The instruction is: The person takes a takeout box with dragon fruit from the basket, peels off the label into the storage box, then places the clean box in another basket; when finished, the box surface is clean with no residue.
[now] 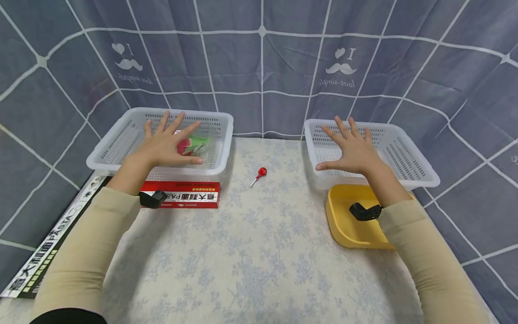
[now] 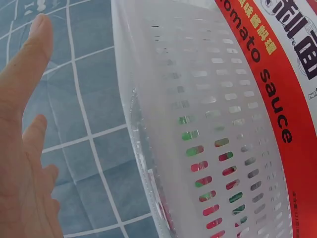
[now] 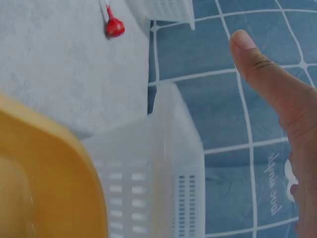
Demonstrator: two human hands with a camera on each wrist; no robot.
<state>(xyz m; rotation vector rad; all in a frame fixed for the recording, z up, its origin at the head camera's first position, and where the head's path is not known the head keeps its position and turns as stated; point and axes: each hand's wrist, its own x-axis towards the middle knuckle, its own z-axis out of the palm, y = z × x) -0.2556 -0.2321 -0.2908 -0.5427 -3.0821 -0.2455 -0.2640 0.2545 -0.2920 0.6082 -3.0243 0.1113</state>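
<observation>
My left hand (image 1: 163, 143), fingers spread, is held over a white slotted basket (image 1: 226, 139) at the left. A clear plastic package with red and green contents (image 1: 198, 143) lies in that basket, partly hidden by the hand. My right hand (image 1: 351, 148), also spread, hovers above a second white basket (image 1: 398, 146) on the right. Neither hand holds anything. Between the baskets, a red-wrapped lollipop (image 1: 262, 172) lies on the table with its white stick toward me; the right wrist view shows the lollipop (image 3: 114, 27) too.
A red pasta box (image 1: 186, 202) lies in front of the left basket. A long black-and-white pasta box (image 1: 52, 238) lies at far left. The yellow tray (image 1: 344, 225) sits before the right basket, partly under my right arm. A blue checked curtain (image 1: 259, 63) backs the patterned tablecloth (image 1: 251, 261).
</observation>
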